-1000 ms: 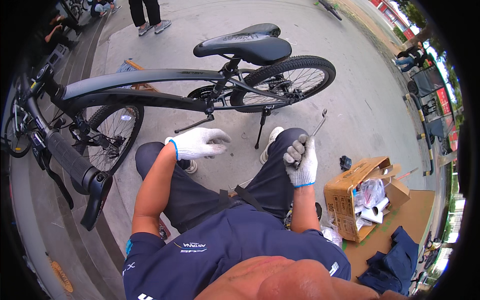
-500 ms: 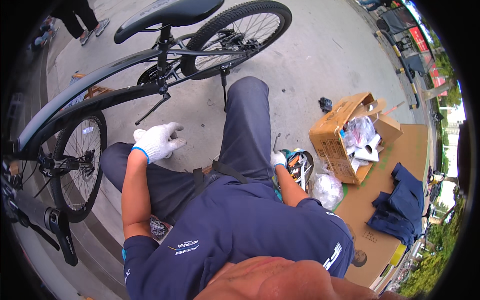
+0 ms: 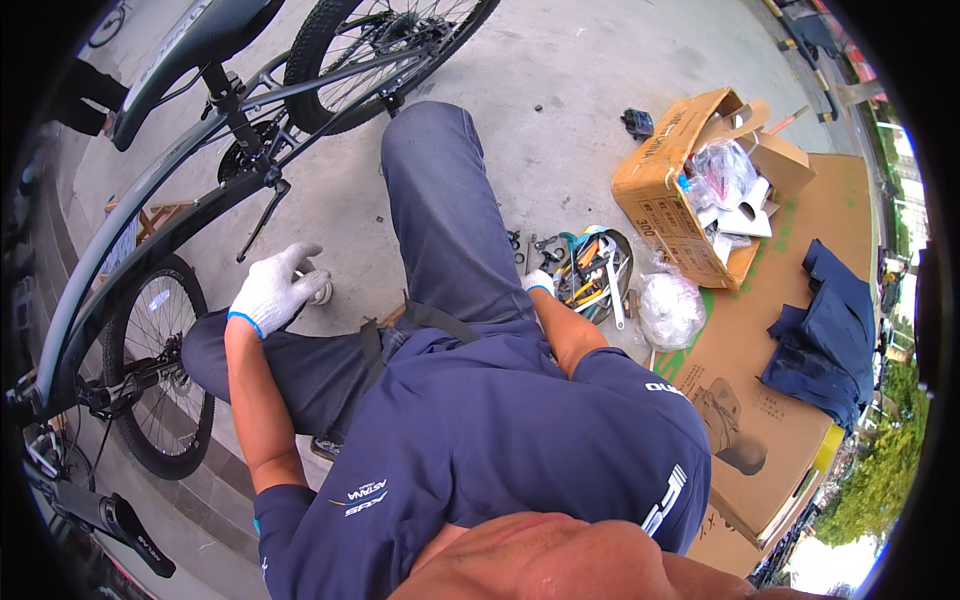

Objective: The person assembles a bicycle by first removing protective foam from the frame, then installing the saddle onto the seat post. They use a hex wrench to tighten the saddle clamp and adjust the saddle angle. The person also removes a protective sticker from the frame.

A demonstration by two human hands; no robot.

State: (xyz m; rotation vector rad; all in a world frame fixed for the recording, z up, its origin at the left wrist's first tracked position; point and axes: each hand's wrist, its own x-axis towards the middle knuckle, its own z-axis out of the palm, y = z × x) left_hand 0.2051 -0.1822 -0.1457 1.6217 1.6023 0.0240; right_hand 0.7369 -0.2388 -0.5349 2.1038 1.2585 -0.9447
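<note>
My left hand, in a white knit glove with a blue cuff, hovers over my bent left leg. It is open, with its fingers curved and apart and nothing visible in them. My right hand, gloved too, is low beside my right leg at the edge of an open tool bag. Its fingers are too small and partly hidden to read. Several small dark metal parts and tools lie on the ground just beyond it. Inside the bag are a silver wrench and other hand tools.
A bicycle stands at the left, its rear wheel up ahead. To the right are a cardboard box of wrappings, a clear plastic bundle and flattened cardboard under dark blue clothing. Someone's dark-trousered legs show far left.
My view has tilted and shifted, bringing the tool bag and nearby parts into fuller sight. A wrench showed just beyond my right hand before. My left hand's fingers are bent slightly more.
</note>
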